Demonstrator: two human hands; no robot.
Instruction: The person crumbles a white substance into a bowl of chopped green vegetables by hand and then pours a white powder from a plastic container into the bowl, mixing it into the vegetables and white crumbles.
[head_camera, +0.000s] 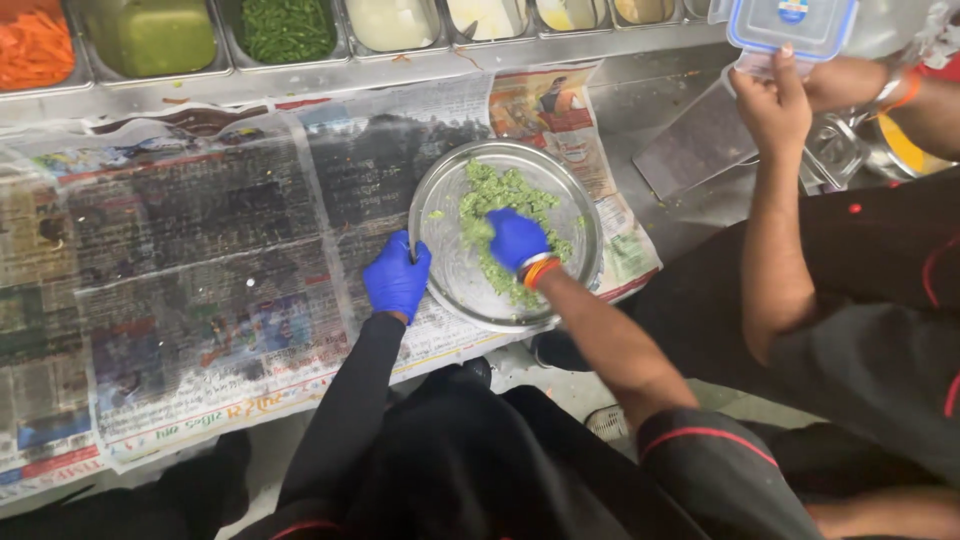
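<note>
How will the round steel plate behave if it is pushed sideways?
The steel plate probably slides easily; it looks thin and lies on loose newspaper. The paper may wrinkle. The left hand at its rim likely steadies it.

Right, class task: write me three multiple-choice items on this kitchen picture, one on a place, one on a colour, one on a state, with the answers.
1. Where does the round steel plate lie?
A. on spread newspaper
B. inside a food tray
C. on the floor

2. What colour are the gloves on the person's hands?
A. white
B. blue
C. black

3. What is the left hand doing?
A. hanging free of the plate
B. gripping the plate's rim
C. holding a lidded box

Answers:
1 A, printed sheets show under and around the plate.
2 B, both gloves are blue.
3 B, its fingers curl on the plate's left edge, while the right hand presses into the chopped green food; the clear box with a blue lid is in a co-worker's hand.
</note>
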